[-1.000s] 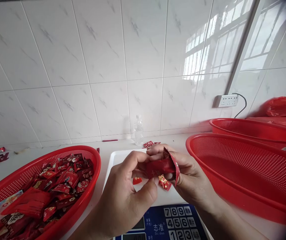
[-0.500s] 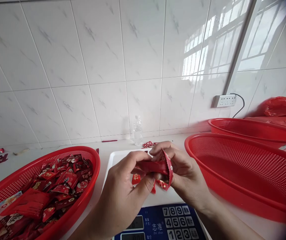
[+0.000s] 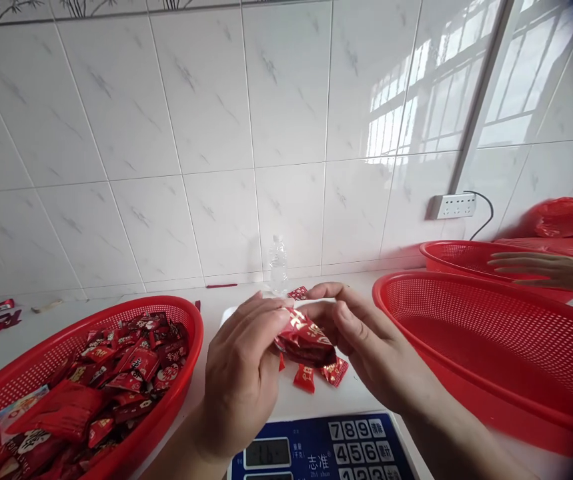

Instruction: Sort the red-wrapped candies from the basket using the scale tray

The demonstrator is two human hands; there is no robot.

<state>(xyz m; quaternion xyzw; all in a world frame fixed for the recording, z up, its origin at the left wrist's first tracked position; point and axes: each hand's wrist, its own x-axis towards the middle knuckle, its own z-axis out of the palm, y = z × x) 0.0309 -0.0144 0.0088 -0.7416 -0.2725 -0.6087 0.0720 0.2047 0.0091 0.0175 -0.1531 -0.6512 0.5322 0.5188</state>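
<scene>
A shiny red candy packet (image 3: 309, 339) with gold lettering is gripped in my left hand (image 3: 246, 363), above the white pan of a scale (image 3: 336, 448). Beside the packet's right end, my right hand (image 3: 371, 343) has its thumb and index finger apart; its other fingers are partly hidden behind the packet. Beneath, a small red wrapped candy (image 3: 305, 379) and a patterned red one (image 3: 335, 372) lie on the pan. The scale's blue panel shows number keys and a display too blurred to read.
At left, a red basket (image 3: 193, 333) holds many wrapped candies. Two red baskets stand at right, the nearer one (image 3: 466, 287) in front. Another person's hand (image 3: 551, 267) reaches over the farther one. A clear bottle (image 3: 279, 267) stands by the tiled wall, below a power strip (image 3: 455, 207).
The packet has turned so its lettering shows. My right hand's fingers have opened away from it. Another person's hand has come in at the right, and the view has tilted slightly up.
</scene>
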